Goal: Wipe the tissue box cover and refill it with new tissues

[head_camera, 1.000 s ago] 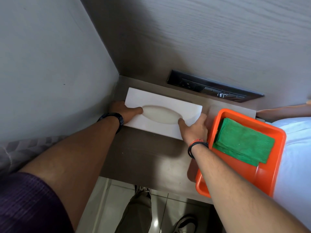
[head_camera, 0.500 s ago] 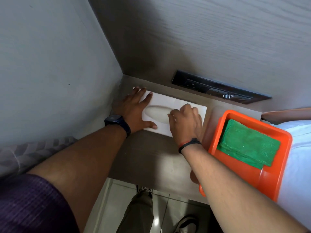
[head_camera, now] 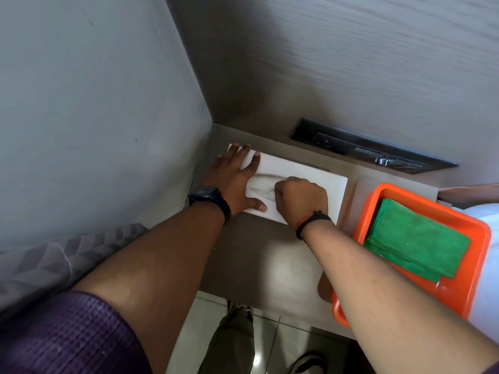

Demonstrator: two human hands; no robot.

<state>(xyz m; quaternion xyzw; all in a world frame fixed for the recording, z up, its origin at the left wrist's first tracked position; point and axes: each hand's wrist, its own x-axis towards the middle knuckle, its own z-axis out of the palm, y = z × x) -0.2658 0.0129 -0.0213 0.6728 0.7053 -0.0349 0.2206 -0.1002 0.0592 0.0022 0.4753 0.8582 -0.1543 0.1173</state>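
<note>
A white tissue box cover (head_camera: 318, 175) with an oval slot lies flat on the brown shelf (head_camera: 270, 255), pushed towards the corner. My left hand (head_camera: 235, 179) presses flat on its left end, fingers spread. My right hand (head_camera: 299, 198) is curled over the slot, fingertips down at the tissue (head_camera: 260, 186) showing in the opening. Whether the fingers pinch the tissue is hidden by the knuckles.
An orange tray (head_camera: 475, 268) holding a folded green cloth (head_camera: 415, 238) sits at the shelf's right, overhanging the front edge. A dark socket panel (head_camera: 364, 147) is set in the back wall. A grey wall stands at the left. White bedding (head_camera: 488, 265) lies at far right.
The box slid back towards the corner. My left hand moved from gripping its end to pressing flat on top. My right hand left the box's right edge and curled over the slot.
</note>
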